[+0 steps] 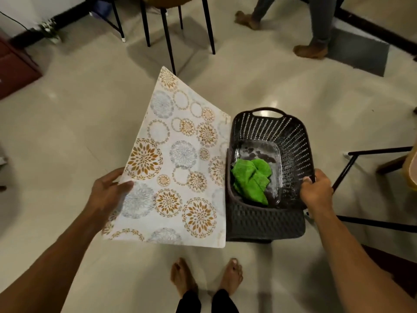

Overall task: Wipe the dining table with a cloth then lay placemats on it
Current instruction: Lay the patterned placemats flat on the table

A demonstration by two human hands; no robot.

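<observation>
My left hand (110, 189) grips the left edge of a white placemat (178, 168) printed with orange and grey floral circles, held out flat over the floor. Its right edge rests against a dark brown plastic basket (266, 222). My right hand (316, 190) holds the basket by its right rim, off the floor. Inside the basket lies a crumpled green cloth (250, 177) on the shiny bottom. The dining table is not in view.
Black chair legs (167, 39) stand ahead on the tiled floor. Another person's legs (316, 26) are at the top right beside a grey mat (358, 53). A black chair frame (365, 154) is at the right. A dark red cabinet (15, 71) stands at the left. My bare feet (205, 276) are below.
</observation>
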